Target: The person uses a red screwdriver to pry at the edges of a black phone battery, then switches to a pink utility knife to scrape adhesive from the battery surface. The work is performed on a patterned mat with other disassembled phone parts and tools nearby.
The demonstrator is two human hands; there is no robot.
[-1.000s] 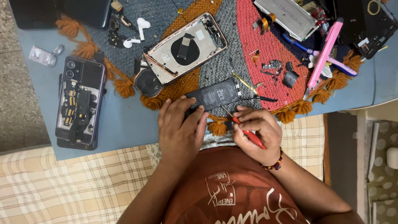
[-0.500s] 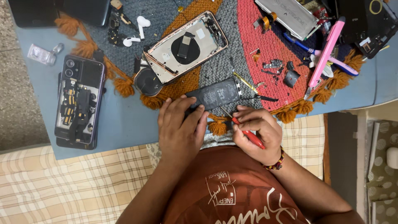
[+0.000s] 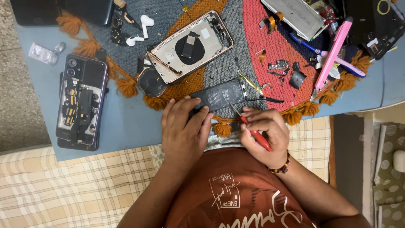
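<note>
Hardly shifted since a second ago: both hands in the same spots at the near edge of the mat, battery in place as before. Left hand (image 3: pixel 183 128) laid flat, fingers spread and loosely open, fingertips (image 3: pixel 198 113) pressing on the near end of the black battery (image 3: pixel 218 96). Right hand (image 3: pixel 265 134) closed around the handle of a red screwdriver (image 3: pixel 253 131), metal tip pointing up toward the battery's near right corner; whether touching it, cannot tell. Beaded bracelet (image 3: pixel 280 167) on the right wrist. Battery lying on the woven mat (image 3: pixel 219 67), just below an opened phone shell (image 3: pixel 190 46) with a round black coil inside. Farther left, on the blue table (image 3: pixel 126 122), a second opened phone (image 3: pixel 81 101) with its boards showing. White earbuds (image 3: pixel 141 30) near the top of the mat. Pink tool (image 3: pixel 332 55) lying slanted at the right, well apart from the hands, small metal parts (image 3: pixel 279 66) between it and the battery.
</note>
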